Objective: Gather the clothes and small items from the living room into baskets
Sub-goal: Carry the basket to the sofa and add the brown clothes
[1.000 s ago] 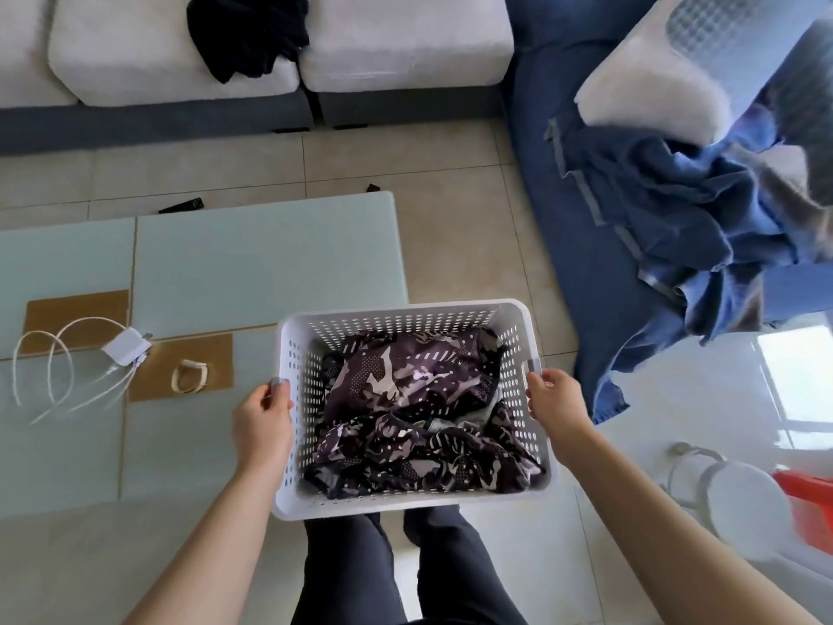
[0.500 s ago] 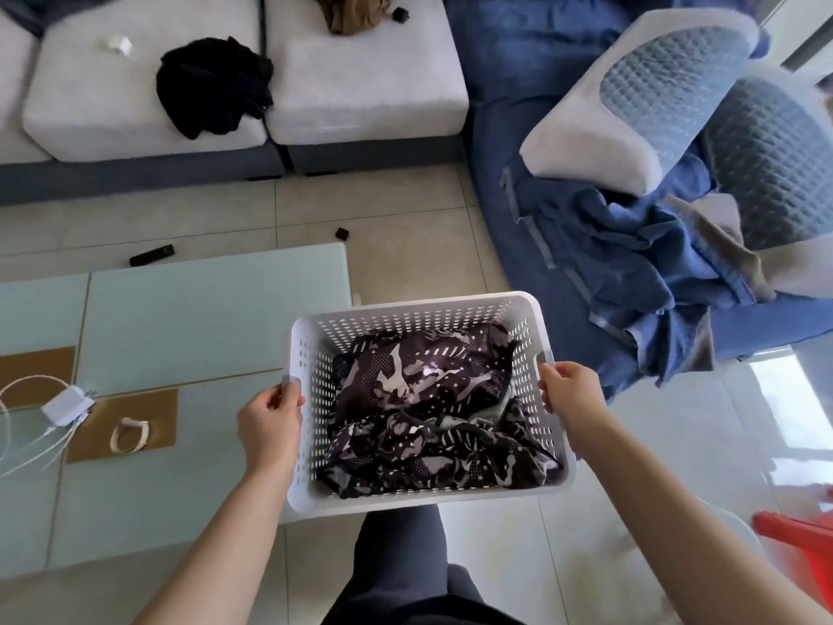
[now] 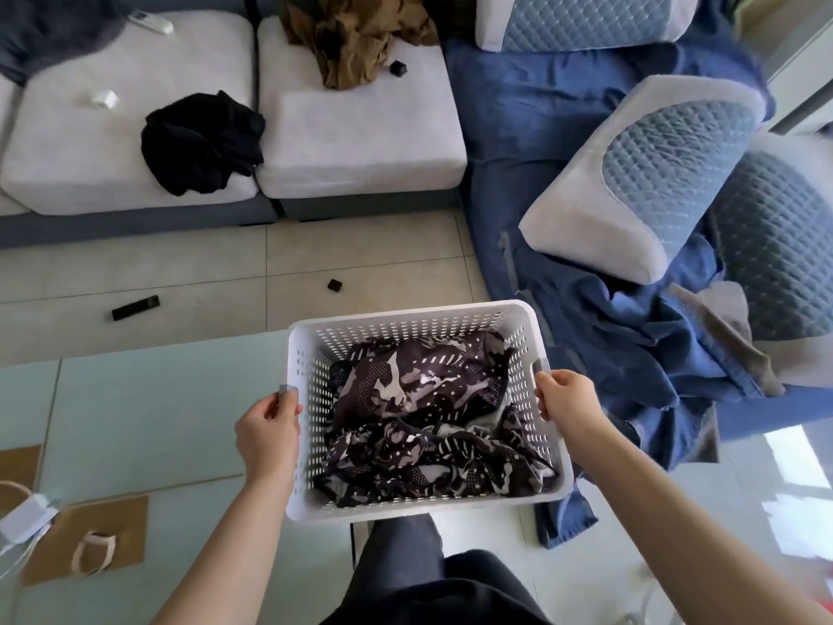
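Above table edge: both hands grip white basket (image 3: 417, 324); patterned garment (image 3: 419, 394) inside

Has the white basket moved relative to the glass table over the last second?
Yes. The white basket, held by the left hand and right hand, has shifted rightward and forward past the glass table, toward the sofa.

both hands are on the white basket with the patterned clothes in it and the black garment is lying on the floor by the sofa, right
Not quite. The head view shows the black garment lying on a sofa cushion, not the floor. The rest holds: left hand and right hand grip the white basket holding the patterned clothes.
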Motion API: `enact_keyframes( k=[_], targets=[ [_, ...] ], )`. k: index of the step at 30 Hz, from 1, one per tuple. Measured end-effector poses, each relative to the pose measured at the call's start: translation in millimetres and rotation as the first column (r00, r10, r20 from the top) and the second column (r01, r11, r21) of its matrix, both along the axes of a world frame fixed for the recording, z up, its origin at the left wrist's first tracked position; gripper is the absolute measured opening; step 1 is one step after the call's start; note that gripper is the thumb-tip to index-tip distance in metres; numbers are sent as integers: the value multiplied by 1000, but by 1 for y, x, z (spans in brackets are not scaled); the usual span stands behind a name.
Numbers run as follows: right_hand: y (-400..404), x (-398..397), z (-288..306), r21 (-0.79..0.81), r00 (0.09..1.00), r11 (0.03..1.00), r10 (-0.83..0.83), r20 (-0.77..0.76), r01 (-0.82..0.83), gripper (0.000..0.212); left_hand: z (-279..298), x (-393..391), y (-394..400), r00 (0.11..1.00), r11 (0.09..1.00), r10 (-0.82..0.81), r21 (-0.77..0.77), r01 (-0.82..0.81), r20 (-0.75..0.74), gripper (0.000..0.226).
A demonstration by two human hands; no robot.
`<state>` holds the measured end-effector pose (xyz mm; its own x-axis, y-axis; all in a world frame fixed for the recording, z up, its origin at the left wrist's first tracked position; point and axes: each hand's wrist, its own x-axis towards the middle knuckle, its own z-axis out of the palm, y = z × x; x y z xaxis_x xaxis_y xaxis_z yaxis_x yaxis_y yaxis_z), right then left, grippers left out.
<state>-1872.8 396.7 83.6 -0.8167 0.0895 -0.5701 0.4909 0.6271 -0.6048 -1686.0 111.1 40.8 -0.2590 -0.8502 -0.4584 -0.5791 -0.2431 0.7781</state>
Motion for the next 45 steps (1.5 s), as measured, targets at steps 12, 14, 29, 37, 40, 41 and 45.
enact_keyframes(
  k=[12, 14, 29, 37, 40, 41, 45],
  targets=[
    [-52, -180, -4, -86, 999, 996, -4, 39, 7, 14, 4, -176, -53, 998, 997, 44, -70, -41, 39, 27],
    [-61, -213, -5, -81, 999, 997, 4, 41, -1, 13, 2, -204, -57, 997, 997, 48, -63, -44, 63, 27],
    [-164, -461, 4, -63, 982, 982, 181, 47, -178, 13, 9, -403, -116, 987, 987, 158, 25, -157, -33, 27],
    [-246, -555, -15, -40, 987, 989, 144, 75, -142, 16, 1, -500, -203, 987, 988, 151, 32, -150, -50, 29],
    [-281, -587, -20, -31, 989, 993, 116, 97, -113, 19, -6, -538, -243, 990, 990, 138, 26, -138, -21, 28],
    [-295, -604, -23, -32, 989, 995, 98, 112, -95, 21, -9, -555, -259, 991, 990, 136, 32, -135, -10, 26],
    [-332, -647, -27, -99, 985, 995, 38, 170, -22, 30, -16, -600, -300, 990, 988, 140, 61, -139, -13, 21]
  ],
)
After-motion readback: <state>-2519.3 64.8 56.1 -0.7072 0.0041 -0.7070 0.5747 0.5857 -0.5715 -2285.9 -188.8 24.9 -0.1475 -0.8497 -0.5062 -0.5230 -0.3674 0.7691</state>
